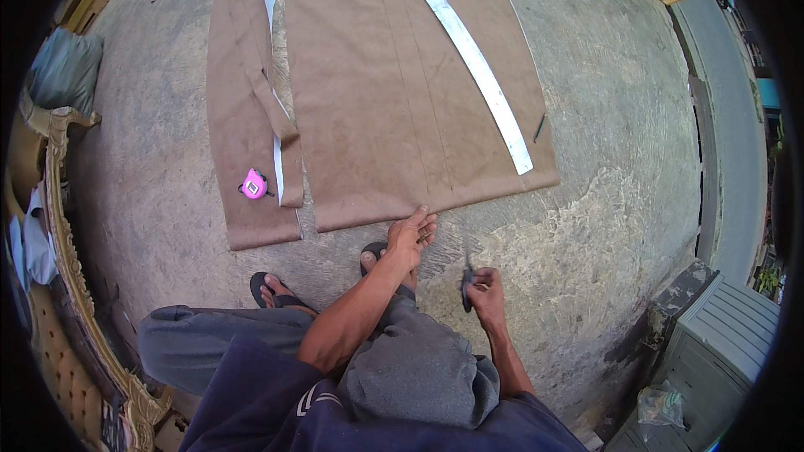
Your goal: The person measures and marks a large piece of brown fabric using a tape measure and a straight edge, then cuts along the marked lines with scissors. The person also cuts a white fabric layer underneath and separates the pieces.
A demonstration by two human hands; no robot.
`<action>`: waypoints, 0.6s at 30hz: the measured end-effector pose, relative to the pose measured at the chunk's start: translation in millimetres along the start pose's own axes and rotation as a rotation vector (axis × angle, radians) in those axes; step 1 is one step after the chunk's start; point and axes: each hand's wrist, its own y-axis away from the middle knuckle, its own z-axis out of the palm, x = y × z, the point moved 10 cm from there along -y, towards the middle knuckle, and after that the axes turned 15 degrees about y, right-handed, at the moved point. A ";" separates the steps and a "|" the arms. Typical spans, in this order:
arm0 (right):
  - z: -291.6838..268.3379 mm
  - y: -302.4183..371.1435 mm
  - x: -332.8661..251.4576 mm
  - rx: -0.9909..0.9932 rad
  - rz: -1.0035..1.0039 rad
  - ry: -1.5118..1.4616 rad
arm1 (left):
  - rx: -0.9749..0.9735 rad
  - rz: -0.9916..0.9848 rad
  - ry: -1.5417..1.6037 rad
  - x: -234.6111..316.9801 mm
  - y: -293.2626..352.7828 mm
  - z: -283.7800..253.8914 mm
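A large brown fabric panel (352, 100) lies flat on the concrete floor (603, 201), spreading away from the left fingertips. Its long axis seems to run forward from them; its near edge crosses just at their tips. It looks soft, limp and slightly napped, likely light for its breadth and hard to damage; it would probably lift best by that near edge, hands spread.

A narrower brown strip (234, 134) lies beyond the fingers to the left, running the same way. A pale straightedge (473, 63) slants across the panel, its near end ahead and right of the left fingers.

The left hand (407, 238) touches the panel's edge; whether its fingers pinch the cloth, I cannot tell. The right hand (487, 296), apart from the cloth, has its fingers closed around dark scissors (467, 286), stiff and best held by the handles. Their blurred blades point forward, toward the panel. Left of the left fingers sits a pink tape measure (253, 185); ahead and right lies a thin dark pen (539, 128).
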 end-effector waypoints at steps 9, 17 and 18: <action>62.6 -20.7 -39.2 -0.360 0.002 0.119 | -0.034 -0.021 0.010 -2.2 4.3 0.9; 73.6 -34.1 -61.9 -0.375 -0.063 0.008 | -0.075 -0.001 0.069 -1.8 0.5 -2.4; 73.7 -33.3 -63.3 -0.375 -0.073 0.028 | -0.072 -0.002 0.073 -1.6 0.3 -3.8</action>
